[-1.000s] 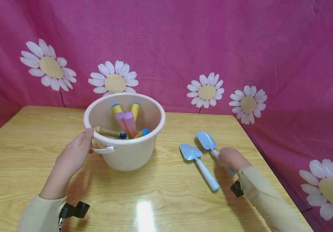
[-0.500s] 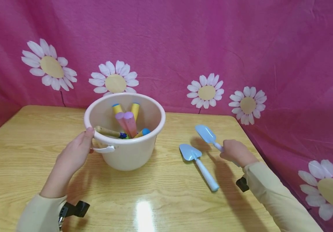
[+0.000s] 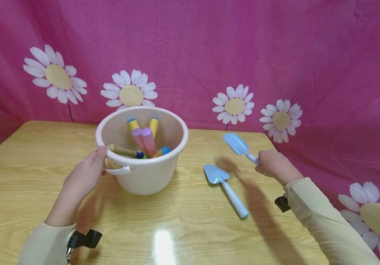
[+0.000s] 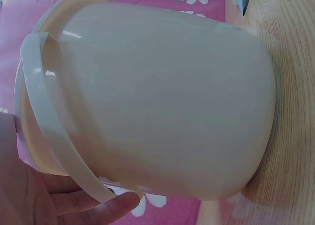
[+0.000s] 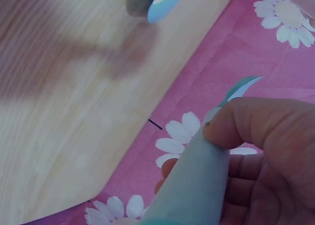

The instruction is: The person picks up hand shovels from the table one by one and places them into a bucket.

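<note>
A cream plastic bucket (image 3: 147,176) stands upright on the wooden table. My left hand (image 3: 85,175) grips its rim at the left, with the thumb on top; in the left wrist view the fingers lie below the bucket's handle (image 4: 56,119). Held up over the table at the right is a light blue hand trowel (image 3: 236,143), its grip wrapped by my right hand (image 3: 276,165). The right wrist view shows the thumb along the pale trowel handle (image 5: 189,185). A second blue trowel (image 3: 226,191) lies on the table between the bucket and my right hand.
Inside the bucket are several stick-like things, among them pink-purple sticks (image 3: 148,141), yellow ones (image 3: 154,127) and a wooden one (image 3: 122,151). A pink cloth (image 3: 190,55) with daisies hangs behind the table (image 3: 127,224).
My right hand has lifted its trowel off the table, moving up and slightly to the right. The left hand, bucket and other trowel have stayed in place.
</note>
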`<state>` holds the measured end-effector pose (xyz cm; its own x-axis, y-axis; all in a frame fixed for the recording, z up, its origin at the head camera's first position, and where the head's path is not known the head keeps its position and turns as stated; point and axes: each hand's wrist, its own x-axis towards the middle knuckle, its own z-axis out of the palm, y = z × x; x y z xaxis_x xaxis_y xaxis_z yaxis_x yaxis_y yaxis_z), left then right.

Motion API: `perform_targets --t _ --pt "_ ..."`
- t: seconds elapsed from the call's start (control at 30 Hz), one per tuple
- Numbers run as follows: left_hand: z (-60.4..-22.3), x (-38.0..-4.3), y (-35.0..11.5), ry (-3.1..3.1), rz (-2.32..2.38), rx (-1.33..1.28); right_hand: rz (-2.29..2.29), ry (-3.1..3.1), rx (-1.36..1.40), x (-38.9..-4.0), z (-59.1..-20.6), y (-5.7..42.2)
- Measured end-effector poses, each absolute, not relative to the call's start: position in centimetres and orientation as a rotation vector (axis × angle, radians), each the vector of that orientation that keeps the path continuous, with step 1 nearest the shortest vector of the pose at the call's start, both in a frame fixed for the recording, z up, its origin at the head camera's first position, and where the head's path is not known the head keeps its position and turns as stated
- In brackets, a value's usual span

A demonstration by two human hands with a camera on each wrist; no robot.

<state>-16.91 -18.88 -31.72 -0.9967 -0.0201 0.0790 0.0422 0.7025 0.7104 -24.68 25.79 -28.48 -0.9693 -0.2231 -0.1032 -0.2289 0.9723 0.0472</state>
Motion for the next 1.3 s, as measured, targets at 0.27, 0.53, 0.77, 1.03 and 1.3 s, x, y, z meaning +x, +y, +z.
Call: perform_targets --t 0.27,0.53,0.77,1.03,1.3 --pt "-31.7 -16.8 -18.9 -2.835 -1.199 -0.006 0.110 3.057 -0.388 -24.6 -27.2 25.6" --pt "-31.8 -16.8 -18.9 -2.836 -1.195 -0.017 0.152 3.133 -0.469 -24.5 -25.8 24.9" --pt "-31.7 -16.8 -18.9 -2.841 -1.213 -0.013 0.239 3.187 -0.541 -24.8 -24.4 24.2" --pt "-31.6 -16.7 -19.0 -2.841 -1.239 -0.025 0.214 3.167 -0.509 -24.7 -23.2 23.2" --pt "-31.5 -16.7 -19.0 -2.828 -1.242 -0.052 0.264 3.182 -0.553 -24.6 -22.1 22.3"
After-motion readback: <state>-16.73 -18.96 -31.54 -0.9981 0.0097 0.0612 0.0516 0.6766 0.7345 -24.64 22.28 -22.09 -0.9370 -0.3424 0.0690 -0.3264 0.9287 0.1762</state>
